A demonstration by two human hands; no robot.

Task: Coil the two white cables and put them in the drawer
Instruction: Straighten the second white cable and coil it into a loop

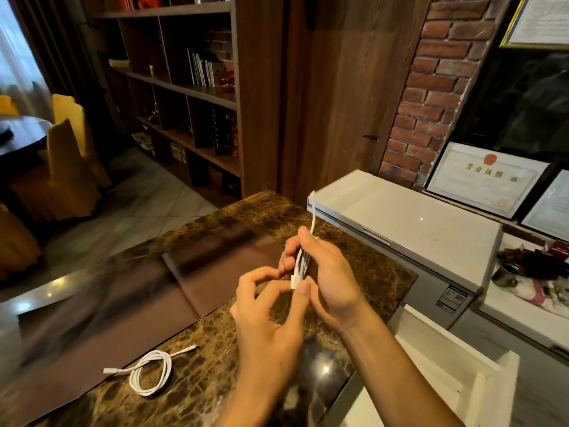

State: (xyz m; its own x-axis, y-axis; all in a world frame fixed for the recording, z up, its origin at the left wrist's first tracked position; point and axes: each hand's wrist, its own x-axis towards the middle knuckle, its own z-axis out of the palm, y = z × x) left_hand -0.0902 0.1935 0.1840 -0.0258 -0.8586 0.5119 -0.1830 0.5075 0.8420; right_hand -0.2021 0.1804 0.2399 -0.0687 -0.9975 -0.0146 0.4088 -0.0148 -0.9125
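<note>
Cables, two in number and both white, are found in separate places. Farthest left, the coiled cable (151, 375) lies flat on the marble counter (215, 365), wound into a loose oval with both plug ends trailing free; it touches neither hand and sits well apart from them, down toward the near edge. A brown mat (184, 272) covers the counter just behind it. Toward the centre, the left hand (271, 322) is raised above the counter, fingers curled, with thumb and forefinger closed toward the white plug of the second cable (300, 263); whether they actually grip it cannot be told. Directly to its right, the right hand (326, 272) is closed around that cable, holding several gathered strands upright between fingers and palm, the thumb pressed against the plug at the bottom of the bundle. One loose strand rises from the top of the fist and runs up to the corner of the white chest freezer (400, 217) behind. At lower right, beside the counter, the white drawer (446, 359) stands open, near the right forearm; the visible interior holds no cable.
</note>
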